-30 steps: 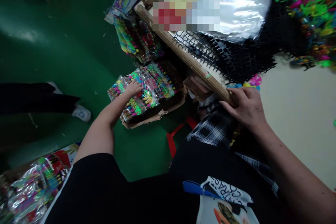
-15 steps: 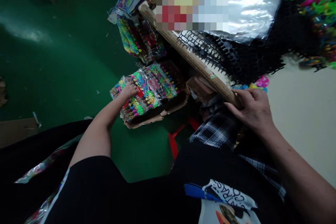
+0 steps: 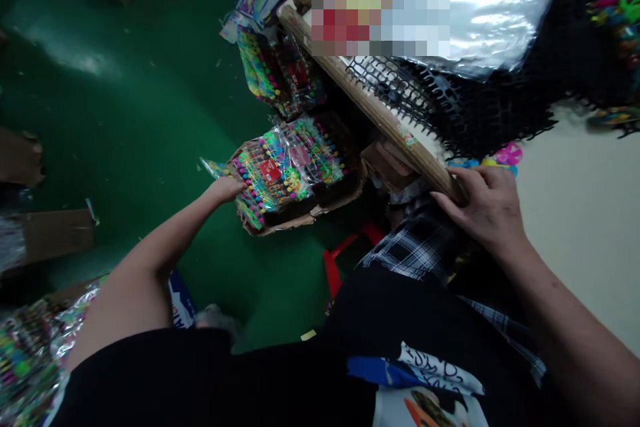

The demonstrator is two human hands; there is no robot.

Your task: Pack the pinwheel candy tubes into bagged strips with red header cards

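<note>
Plastic-wrapped toy packs [image 3: 285, 170] in a torn cardboard box [image 3: 310, 212] touch the open, flat grip of the left hand [image 3: 226, 189], while the right hand [image 3: 487, 203] closes its grip around a wooden pole [image 3: 380, 107].

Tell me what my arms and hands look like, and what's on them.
Your left hand and right hand are bare: no gloves, and no ring or watch shows. The left arm comes out of a black sleeve; the right forearm is bare to the picture's edge.
</note>
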